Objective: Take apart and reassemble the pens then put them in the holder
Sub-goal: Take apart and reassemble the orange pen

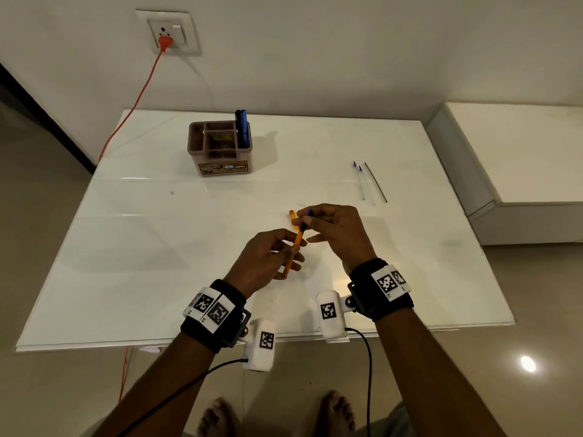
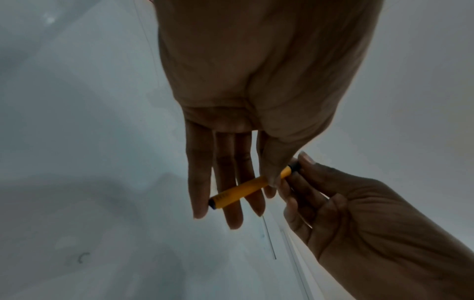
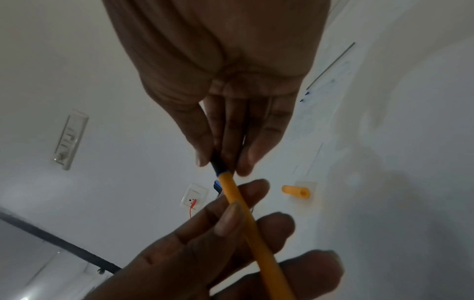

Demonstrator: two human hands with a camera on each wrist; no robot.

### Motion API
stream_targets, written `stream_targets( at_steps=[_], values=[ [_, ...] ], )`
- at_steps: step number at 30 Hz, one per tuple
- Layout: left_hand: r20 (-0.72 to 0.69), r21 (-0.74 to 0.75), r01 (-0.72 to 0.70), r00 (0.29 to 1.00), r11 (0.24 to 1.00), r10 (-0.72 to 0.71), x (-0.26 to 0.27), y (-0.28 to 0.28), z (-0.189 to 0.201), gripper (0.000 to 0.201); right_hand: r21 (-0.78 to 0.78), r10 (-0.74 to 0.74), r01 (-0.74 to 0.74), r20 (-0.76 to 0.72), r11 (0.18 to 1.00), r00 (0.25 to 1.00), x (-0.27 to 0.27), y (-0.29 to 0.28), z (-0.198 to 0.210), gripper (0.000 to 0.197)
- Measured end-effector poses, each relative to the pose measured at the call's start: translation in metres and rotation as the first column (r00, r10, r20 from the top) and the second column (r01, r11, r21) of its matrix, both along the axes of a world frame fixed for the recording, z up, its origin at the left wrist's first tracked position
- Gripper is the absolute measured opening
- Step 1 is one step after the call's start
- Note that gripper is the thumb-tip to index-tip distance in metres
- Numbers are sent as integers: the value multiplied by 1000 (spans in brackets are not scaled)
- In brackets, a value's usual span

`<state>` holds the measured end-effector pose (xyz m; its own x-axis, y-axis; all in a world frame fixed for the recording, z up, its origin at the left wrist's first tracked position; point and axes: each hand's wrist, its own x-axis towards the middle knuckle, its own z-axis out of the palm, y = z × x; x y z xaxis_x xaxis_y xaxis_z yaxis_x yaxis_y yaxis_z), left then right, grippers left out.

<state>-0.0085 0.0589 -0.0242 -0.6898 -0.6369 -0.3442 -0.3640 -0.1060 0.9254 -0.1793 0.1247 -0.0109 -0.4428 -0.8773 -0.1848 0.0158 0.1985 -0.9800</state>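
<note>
Over the middle of the white table [image 1: 157, 247] my left hand [image 1: 285, 252] grips the barrel of an orange pen [image 1: 296, 246] between thumb and fingers. My right hand [image 1: 307, 223] pinches the dark blue tip piece [image 3: 218, 162] at the pen's far end. The wrist views show the same orange pen [image 2: 246, 188] [image 3: 241, 207] held by both hands. The orange cap [image 1: 292, 213] [image 3: 296, 191] lies on the table just beyond the hands. The brown pen holder [image 1: 220, 146] stands at the back with blue pens [image 1: 242, 127] upright in its right compartment.
Two clear refills with blue tips [image 1: 362, 181] and a thin dark rod [image 1: 376, 182] lie at the right of the table. An orange cable [image 1: 138, 96] runs from the wall socket [image 1: 167, 33] past the table's left corner. A white low unit [image 1: 520, 159] stands at the right.
</note>
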Motion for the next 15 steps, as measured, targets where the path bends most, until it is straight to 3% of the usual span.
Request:
stream_targets(
  at_steps=[2,6,11,13,15],
  values=[
    [5,-1,9,1000,1000,-9,1,0,0,16,9,-53,53,-69,999,996,0,1,0,15],
    [-2,7,25,1000,1000,-25,-1,2,1,16,15,-165,172,-223,985,961,1,-3,-5,37],
    [-15,11,-5,1000,1000,5,-1,0,3,16,-21,-45,45,-5,999,999,4,-3,-1,21],
    [-16,18,-13,1000,1000,13,1,0,3,16,-34,-20,20,-6,999,1000,3,-2,-1,17],
    [-15,15,-3,1000,1000,3,2,0,3,16,-20,-89,88,-83,996,993,2,-2,-1,17]
  ],
)
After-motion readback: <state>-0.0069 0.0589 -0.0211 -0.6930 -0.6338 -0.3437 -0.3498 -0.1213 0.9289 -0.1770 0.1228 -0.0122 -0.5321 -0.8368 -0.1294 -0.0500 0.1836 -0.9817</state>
